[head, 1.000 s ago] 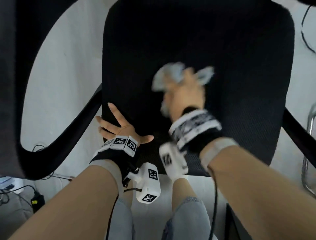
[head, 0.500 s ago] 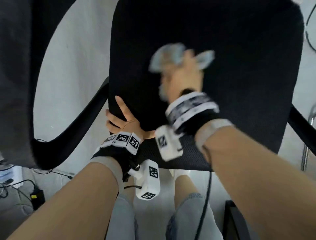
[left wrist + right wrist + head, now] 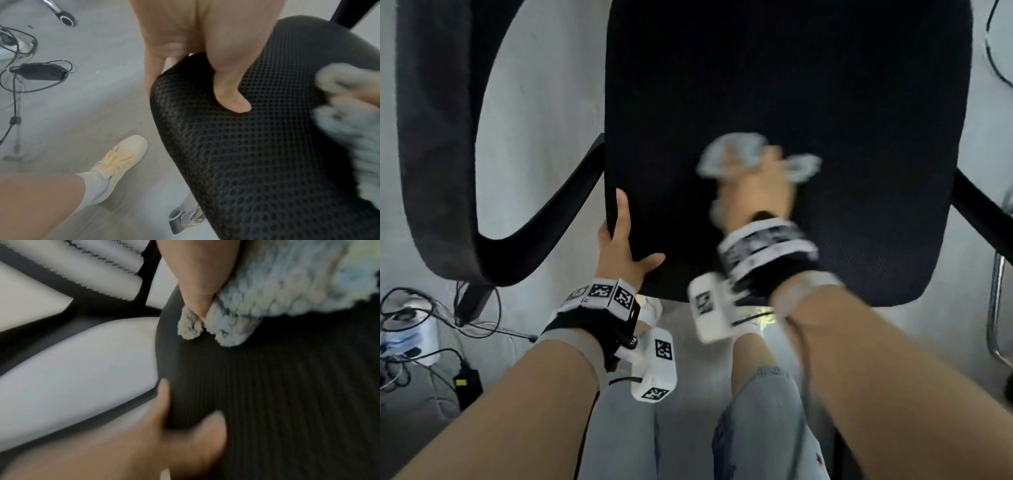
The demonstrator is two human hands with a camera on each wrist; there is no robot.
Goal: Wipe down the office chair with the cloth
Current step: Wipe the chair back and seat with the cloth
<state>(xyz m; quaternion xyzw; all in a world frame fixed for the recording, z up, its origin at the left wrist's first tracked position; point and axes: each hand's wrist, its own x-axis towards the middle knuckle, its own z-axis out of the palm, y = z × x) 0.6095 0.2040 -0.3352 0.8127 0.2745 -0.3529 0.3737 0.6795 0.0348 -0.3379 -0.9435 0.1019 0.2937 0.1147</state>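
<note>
Far left, at 9 o'clock in the head view: cables and a black power adapter (image 3: 467, 382) lie on the floor. A black armrest (image 3: 482, 253) curves above them.

Left hand (image 3: 621, 246) at 7 o'clock of the seat. It grips the front-left corner of the office chair (image 3: 774, 85) seat: the left-wrist view shows the thumb (image 3: 232, 91) pressed onto the top of the mesh and the fingers curled down round the edge. Judged role: bracing the chair so it neither rolls nor swivels.

Centre: black mesh seat fills the head view from 12 o'clock down past the middle. Below its front edge are the person's legs in grey trousers and a pale shoe (image 3: 118, 155) on the floor.

Right hand (image 3: 756, 195), just right of centre, is closed on the cloth (image 3: 743, 154), a fluffy pale blue-grey wad. The right-wrist view shows the thumb (image 3: 197, 293) pinning the cloth against the seat fabric. The cloth lies on the seat top, touching the mesh, in the middle part nearer the front edge. The hand is blurred, so it reads as mid-stroke.

Step in hand (judgement): wiping the seat surface; backrest and armrests appear not yet in reach of the cloth.

Next move calls for (judgement): firm flat pressure, overlapping strokes toward the unwiped rear and right of the seat, the left grip held against chair drift.
</note>
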